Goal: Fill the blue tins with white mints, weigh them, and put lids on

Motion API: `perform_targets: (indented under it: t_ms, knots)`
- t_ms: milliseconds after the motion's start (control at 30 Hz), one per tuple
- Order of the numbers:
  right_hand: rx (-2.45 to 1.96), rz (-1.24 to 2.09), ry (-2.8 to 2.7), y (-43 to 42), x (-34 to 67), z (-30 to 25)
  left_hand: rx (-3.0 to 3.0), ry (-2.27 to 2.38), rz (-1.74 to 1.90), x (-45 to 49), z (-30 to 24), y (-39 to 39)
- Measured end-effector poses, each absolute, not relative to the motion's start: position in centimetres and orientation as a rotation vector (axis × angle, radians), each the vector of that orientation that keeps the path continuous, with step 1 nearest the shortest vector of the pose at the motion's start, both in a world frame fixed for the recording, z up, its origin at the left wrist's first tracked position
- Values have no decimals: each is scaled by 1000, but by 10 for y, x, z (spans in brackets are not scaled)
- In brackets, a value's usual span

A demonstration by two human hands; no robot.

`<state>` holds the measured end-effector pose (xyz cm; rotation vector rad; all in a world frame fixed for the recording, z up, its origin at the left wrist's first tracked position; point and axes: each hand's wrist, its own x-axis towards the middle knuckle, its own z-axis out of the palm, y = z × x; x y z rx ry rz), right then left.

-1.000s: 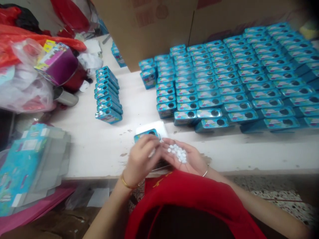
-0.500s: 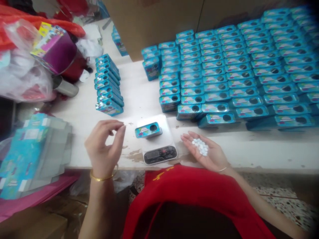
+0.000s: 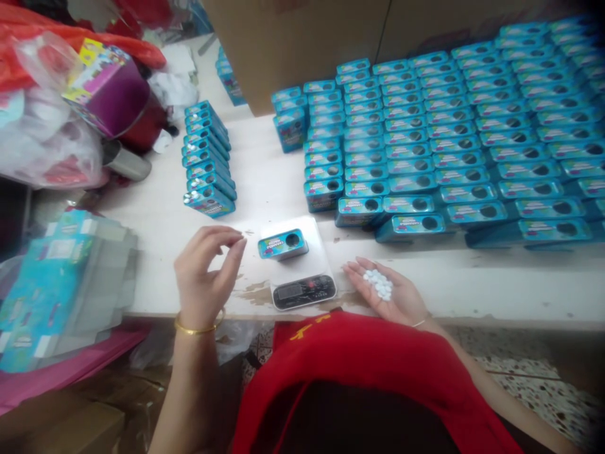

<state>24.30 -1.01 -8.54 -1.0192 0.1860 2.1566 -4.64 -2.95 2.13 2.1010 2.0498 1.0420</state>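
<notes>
On the kitchen scale [image 3: 302, 272] stands a small blue tin [image 3: 282, 244], with a dark round spot on its top that looks like an opening. My left hand [image 3: 208, 271] hovers just left of the scale, thumb and forefinger brought together in a pinch; whatever may be between the tips is too small to make out. To the right of the scale, my right hand [image 3: 397, 293] is turned palm up and cupped. A small heap of white tablets [image 3: 379, 285] lies in that palm. The scale's display cannot be read.
Rows of blue tins [image 3: 411, 148] cover the table's right side. A shorter row of tins [image 3: 210, 161] stands left of centre. Further left are flattened blue cartons [image 3: 51, 284], a metal scoop [image 3: 126, 162] and plastic bags [image 3: 51, 142]. A large cardboard box [image 3: 302, 50] stands behind.
My left hand has shifted slightly right, closer to the tin, still pinched. My right hand keeps holding the tablets in nearly the same place. The tin has stayed on the scale.
</notes>
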Motion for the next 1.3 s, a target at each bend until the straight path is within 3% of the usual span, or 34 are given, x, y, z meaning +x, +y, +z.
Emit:
perform_targets:
  t_ms: [367, 633, 800, 1067, 1200, 1300]
  knots:
    - [-1019, 2167, 214, -9, 242, -86, 2152, 1945, 927, -48, 16, -25]
    - [-1042, 2152, 335, -8, 237, -82, 2367, 1707, 308, -51, 3, 2]
    - [-999, 2145, 391, -3, 236, -84, 2422, 2011, 392, -96, -8, 86]
    - [-932, 2100, 380, 3, 236, -94, 2473, 1868, 324, -87, -56, 245]
    - [-953, 2098, 349, 3, 237, -97, 2596, 1921, 432, -75, -58, 266]
    - [-1026, 2086, 272, 2, 237, -94, 2651, 1925, 656, -83, -45, 237]
